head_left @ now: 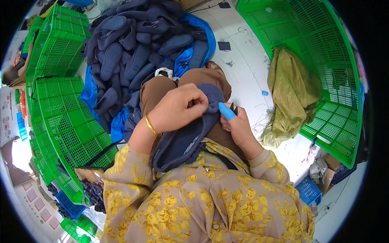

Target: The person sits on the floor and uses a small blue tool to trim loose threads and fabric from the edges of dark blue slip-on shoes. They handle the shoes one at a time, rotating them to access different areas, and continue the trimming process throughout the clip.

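Observation:
A navy fabric slipper [178,146] lies across my lap, its rounded end raised near my knees. My left hand [178,107], with a gold bangle at the wrist, is closed with thumb and fingertips pinching the slipper's edge by that raised end. My right hand [242,128] is at the right side of the same end, its thumb in a blue finger cover [227,111] touching the fabric. Two dark pointed tips of thread snips [234,108] stick out between its thumb and curled fingers; the rest of the snips is hidden in the palm.
A large heap of navy slippers [137,52] lies on a blue sheet [204,30] ahead and left. Green plastic crates [67,125] stand at the left; another green crate [334,73] at the right has an olive sack [289,93] against it. Thread scraps litter the pale floor [249,73].

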A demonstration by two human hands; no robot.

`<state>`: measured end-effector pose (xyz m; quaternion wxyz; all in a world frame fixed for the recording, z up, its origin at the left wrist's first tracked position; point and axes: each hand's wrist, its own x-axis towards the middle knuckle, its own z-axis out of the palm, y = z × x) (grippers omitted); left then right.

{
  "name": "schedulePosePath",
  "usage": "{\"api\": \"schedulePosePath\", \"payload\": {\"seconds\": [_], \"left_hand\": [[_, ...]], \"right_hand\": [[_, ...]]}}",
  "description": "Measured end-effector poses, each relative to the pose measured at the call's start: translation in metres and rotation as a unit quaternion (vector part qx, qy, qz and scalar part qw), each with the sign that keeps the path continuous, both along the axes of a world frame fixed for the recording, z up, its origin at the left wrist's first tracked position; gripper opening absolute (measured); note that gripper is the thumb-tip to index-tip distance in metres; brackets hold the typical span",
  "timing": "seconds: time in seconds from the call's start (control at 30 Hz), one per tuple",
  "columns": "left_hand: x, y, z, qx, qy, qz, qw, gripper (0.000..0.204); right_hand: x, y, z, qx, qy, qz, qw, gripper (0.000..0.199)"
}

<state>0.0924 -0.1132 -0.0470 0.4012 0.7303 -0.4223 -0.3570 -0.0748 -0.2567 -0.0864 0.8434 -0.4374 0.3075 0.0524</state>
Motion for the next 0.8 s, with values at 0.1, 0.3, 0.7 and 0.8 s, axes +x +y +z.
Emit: {"api": "schedulePosePath", "payload": {"seconds": [0.1, 0.3, 0.7, 0.8], "left_hand": [[-0.020, 0.002, 0.012, 0.013, -0.134, -0.010, 0.991, 0.027], [-0.035, 0.018, 0.015, -0.013, -0.183, -0.039, 0.982, 0.024], [-0.056, 0.056, 0.001, 0.040, -0.013, 0.148, 0.988, 0.017], [-0.056, 0.063, -0.002, 0.029, 0.075, 0.160, 0.984, 0.013]], "right_hand": [[-0.005, 0.004, -0.003, -0.030, -0.036, 0.022, 0.999, 0.029], [-0.021, 0.024, 0.015, -0.157, -0.097, 0.082, 0.979, 0.033], [-0.032, 0.048, 0.003, -0.425, -0.169, -0.018, 0.889, 0.024], [-0.033, 0.044, 0.004, -0.243, -0.135, -0.077, 0.958, 0.021]]}}
